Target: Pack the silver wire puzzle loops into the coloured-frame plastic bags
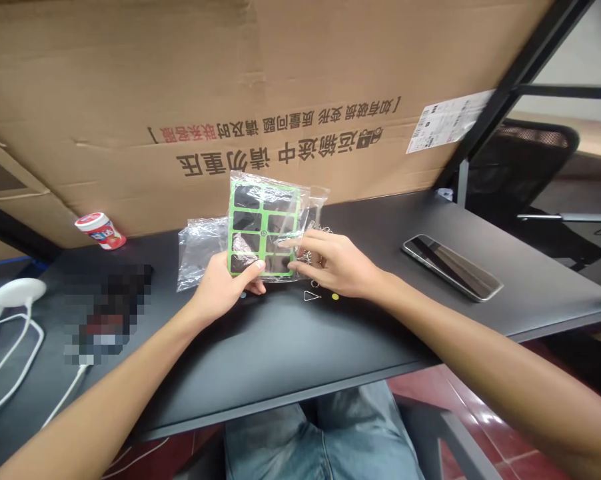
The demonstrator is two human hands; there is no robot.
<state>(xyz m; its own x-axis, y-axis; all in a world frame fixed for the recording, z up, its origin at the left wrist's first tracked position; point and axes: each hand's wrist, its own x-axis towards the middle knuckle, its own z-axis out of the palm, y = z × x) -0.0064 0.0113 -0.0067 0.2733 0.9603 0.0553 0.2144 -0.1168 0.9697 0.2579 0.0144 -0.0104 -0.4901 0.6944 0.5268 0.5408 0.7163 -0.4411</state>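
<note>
Left fingers [250, 271]: closed on the lower left of a green-framed sheet [264, 217] in its clear bag [314, 200]; thumb across the front, others behind.
Right fingers [316, 244]: curled at the sheet's right side, tips over its front; whether they pinch the plastic cannot be told.
Sheet position: raised above the desk [290, 340], in front of the printed cardboard [300, 53], front side tilted upward and visible.
Step in hand: judged to be handling of the bagged sheet, left side supporting, right side busy at the edge.
Next move: judged to call for a steady left hold and a light right touch, as slick film could slip.
Sheet appearance: bright green border and dividers around eight dark panels, two columns of four; small round mark near centre; glare obscures some detail.
Bag condition: transparent, creased, with spare film past the sheet's right edge.
Desk items nearby: second clear bag [200, 252] to the left; triangular wire ring [305, 295] and yellow disc [335, 297] below the right fingers; phone [453, 268] well apart, farther right.
</note>
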